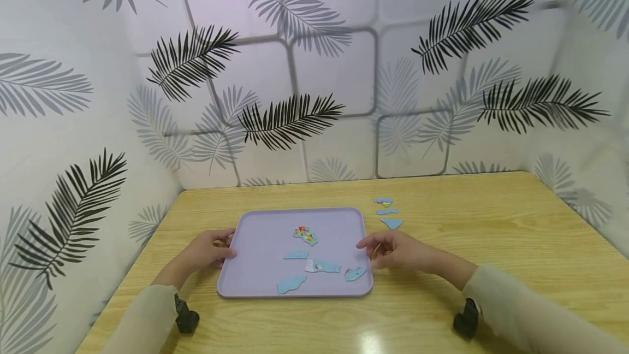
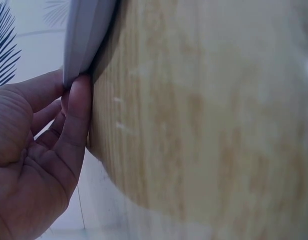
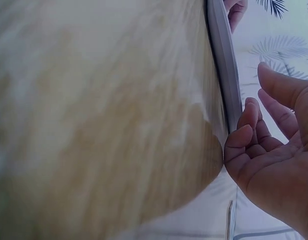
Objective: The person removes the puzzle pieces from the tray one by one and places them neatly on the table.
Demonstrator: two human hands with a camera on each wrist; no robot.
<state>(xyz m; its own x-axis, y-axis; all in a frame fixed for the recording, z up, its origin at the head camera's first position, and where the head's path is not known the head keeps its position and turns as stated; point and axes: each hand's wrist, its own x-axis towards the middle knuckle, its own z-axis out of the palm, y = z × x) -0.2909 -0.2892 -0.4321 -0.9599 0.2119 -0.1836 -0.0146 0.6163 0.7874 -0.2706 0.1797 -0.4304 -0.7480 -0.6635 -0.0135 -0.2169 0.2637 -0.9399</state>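
Note:
A pale lilac tray [image 1: 260, 223] lies on the wooden table with several irregular flat pieces on it. One piece [image 1: 306, 235] has a colourful print; a long light-blue piece [image 1: 324, 266] and a wavy blue piece [image 1: 291, 283] lie nearer the front. My left hand [image 1: 208, 250] pinches the tray's left edge, thumb on the rim and fingers beneath it, as the left wrist view shows. At the right edge is my right hand [image 1: 398, 250], fingers loosely bent close to the rim [image 3: 226, 65]. Its thumb [image 3: 279, 85] stands away from the tray.
Beyond my right hand, a small column of light-blue pieces [image 1: 387, 212] lies on the table [image 1: 491, 217], the nearest one a triangular piece [image 1: 392, 223]. A leaf-patterned wall covering [image 1: 339, 152] rises behind the table and along both sides.

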